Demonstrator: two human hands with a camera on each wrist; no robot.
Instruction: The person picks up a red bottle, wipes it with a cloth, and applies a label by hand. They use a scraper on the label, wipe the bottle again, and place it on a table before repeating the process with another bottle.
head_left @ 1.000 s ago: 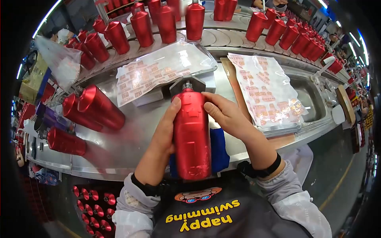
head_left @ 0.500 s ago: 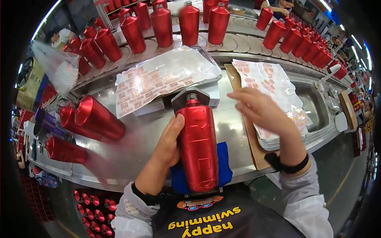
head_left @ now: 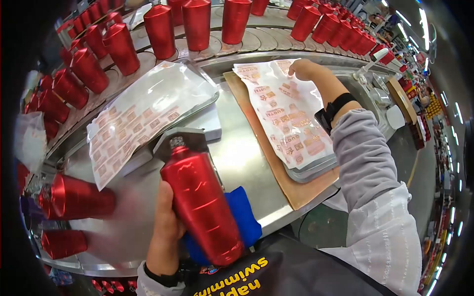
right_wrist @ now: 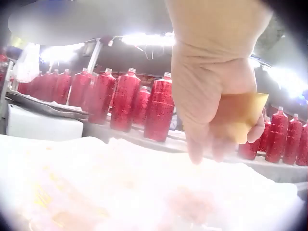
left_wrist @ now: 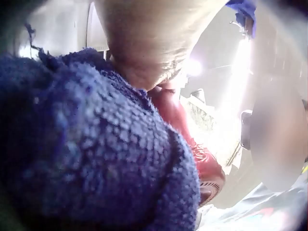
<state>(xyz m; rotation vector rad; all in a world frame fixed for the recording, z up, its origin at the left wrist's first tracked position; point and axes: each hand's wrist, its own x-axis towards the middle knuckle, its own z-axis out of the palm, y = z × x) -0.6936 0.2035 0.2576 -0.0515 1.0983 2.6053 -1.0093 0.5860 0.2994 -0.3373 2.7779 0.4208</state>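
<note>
My left hand (head_left: 166, 227) grips the side of a red metallic bottle (head_left: 202, 202), which leans with its threaded neck against a dark angular plate (head_left: 162, 148). Below the bottle lies a blue towel (head_left: 244, 217), large and close in the left wrist view, where the bottle's base (left_wrist: 209, 185) shows beyond it. Over the far end of a printed sheet (head_left: 281, 116) on the right tray, my right hand (head_left: 308, 70) reaches with fingers pointing down. A flat yellow piece (right_wrist: 238, 115) is held in that hand, a finger curled round its edge.
Another printed sheet (head_left: 143, 113) covers the left tray. Red bottles (head_left: 196, 24) stand along the conveyor (head_left: 252, 42) behind. Further bottles (head_left: 81, 197) lie at the left of the steel table (head_left: 242, 153). A brown board (head_left: 289, 190) sits under the right tray.
My right hand has left the bottle and moved right and away, over the right tray's sheet. The left hand still holds the bottle. The head view has turned right.
</note>
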